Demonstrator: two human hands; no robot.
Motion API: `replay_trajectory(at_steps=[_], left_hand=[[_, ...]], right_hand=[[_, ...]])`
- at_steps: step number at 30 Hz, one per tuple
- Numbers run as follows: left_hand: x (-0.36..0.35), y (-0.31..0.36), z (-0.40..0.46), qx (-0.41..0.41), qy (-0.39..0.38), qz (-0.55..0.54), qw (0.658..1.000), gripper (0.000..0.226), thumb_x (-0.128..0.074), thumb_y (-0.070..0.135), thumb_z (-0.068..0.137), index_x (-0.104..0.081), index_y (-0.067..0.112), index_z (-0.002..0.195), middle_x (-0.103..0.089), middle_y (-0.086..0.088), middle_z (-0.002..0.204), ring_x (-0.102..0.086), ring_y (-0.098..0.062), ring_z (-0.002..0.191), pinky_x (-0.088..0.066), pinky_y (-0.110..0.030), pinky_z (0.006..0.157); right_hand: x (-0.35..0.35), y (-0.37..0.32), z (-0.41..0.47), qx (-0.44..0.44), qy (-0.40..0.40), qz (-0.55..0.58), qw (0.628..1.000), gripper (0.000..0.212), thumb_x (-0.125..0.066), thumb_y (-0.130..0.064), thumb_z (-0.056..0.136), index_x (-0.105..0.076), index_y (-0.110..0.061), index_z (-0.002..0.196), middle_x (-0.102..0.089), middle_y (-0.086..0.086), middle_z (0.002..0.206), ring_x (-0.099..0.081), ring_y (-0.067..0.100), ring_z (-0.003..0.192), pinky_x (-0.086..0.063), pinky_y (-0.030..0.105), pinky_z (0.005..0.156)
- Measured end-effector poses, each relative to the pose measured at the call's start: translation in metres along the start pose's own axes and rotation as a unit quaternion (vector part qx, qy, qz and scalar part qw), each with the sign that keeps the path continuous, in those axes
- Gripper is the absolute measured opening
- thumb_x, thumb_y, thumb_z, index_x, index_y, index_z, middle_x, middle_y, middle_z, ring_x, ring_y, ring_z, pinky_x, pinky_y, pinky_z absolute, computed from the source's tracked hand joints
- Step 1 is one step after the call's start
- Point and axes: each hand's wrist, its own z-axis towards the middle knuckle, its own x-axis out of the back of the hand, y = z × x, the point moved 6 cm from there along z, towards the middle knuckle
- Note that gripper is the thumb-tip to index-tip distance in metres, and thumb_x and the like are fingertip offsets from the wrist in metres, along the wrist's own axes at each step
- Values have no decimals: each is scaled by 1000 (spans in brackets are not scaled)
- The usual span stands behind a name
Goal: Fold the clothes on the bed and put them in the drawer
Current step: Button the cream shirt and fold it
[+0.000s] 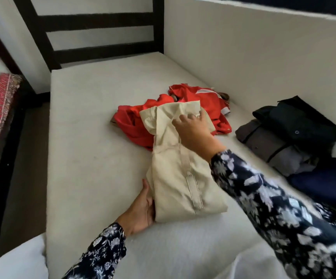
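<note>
Fabric gets pinned while we fold: our left hand [143, 206] lies flat against the cream garment [175, 168], right hand [193, 127] open, smoothing its top.

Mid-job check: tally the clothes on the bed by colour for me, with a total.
Cream: 1, the cream garment, under both hands
Red: 1, the red garment, unfolded behind it
Black: 1, the black garment, folded by the wall
Grey: 1, the grey garment, folded
Navy: 1, the navy garment, partly hidden by the sleeve
Total: 5
</note>
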Motion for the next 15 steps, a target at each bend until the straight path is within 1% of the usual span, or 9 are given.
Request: replay_trajectory(at_steps=[1, 3, 5, 6, 8, 10, 12, 14, 15], left_hand=[[0, -1, 5, 6, -29, 2, 1000, 91, -33, 84, 73, -49, 15, 131, -61, -8, 131, -55, -24, 123, -38, -44, 110], [-9, -5, 2, -4, -76, 29, 997, 80, -39, 76, 80, -52, 16, 132, -61, -5, 131, -56, -21, 123, -36, -43, 111], [-11, -5, 4, -46, -67, 141, 987, 59, -56, 61, 86, -59, 18, 126, -66, -3, 124, -60, -18, 118, -38, -45, 109], [-13, -3, 0, -81, -47, 201, 975, 52, -63, 55, 85, -62, 19, 123, -69, 0, 119, -62, -17, 115, -41, -45, 107], [-13, -3, -1, -129, -13, 259, 957, 37, -64, 38, 90, -63, 17, 119, -70, 1, 115, -65, -13, 109, -47, -38, 102], [-17, -8, -4, -139, -19, 275, 951, 30, -60, 28, 94, -63, 14, 119, -70, 1, 114, -65, -10, 108, -47, -34, 101], [-23, -10, -11, -129, -20, 271, 954, 35, -63, 28, 92, -61, 12, 123, -71, 4, 113, -65, -10, 108, -48, -32, 100], [-27, -15, -18, -112, -27, 262, 958, 48, -69, 33, 84, -59, 13, 126, -70, 6, 114, -64, -9, 109, -49, -29, 97], [-29, -16, -24, -105, -37, 267, 957, 50, -69, 36, 82, -58, 15, 126, -70, 8, 114, -64, -8, 108, -50, -26, 94]], right_hand=[[-14, -1, -5, -12, 7, 33, 999, 41, -52, -21, 93, -46, -21, 134, -49, 3, 135, -44, 26, 127, -21, 55, 110], [-50, -10, -40, -4, -30, 108, 994, 44, -46, -36, 97, -41, -22, 138, -41, 2, 144, -36, 24, 135, -17, 55, 111], [-86, -26, -82, 22, -47, 141, 989, 54, -32, -50, 95, -42, -20, 139, -39, 3, 149, -35, 23, 139, -18, 57, 112], [-101, -31, -106, 31, -51, 138, 989, 63, -28, -56, 89, -47, -18, 136, -45, 5, 146, -42, 24, 136, -24, 59, 109], [-134, -37, -146, 48, -69, 125, 989, 77, -32, -67, 77, -53, -17, 132, -54, 7, 139, -53, 25, 127, -30, 58, 103], [-153, -39, -170, 56, -93, 108, 988, 91, -38, -73, 69, -49, -16, 139, -49, 9, 144, -48, 26, 131, -24, 55, 104], [-157, -41, -176, 59, -103, 101, 988, 96, -53, -70, 64, -46, -14, 141, -48, 11, 144, -47, 27, 132, -22, 54, 105], [-155, -46, -170, 48, -100, 93, 989, 99, -77, -46, 47, -48, -10, 134, -58, 13, 134, -58, 29, 120, -28, 51, 100], [-149, -48, -168, 46, -101, 104, 988, 99, -80, -34, 38, -51, -9, 129, -63, 12, 126, -64, 28, 112, -35, 49, 95]])
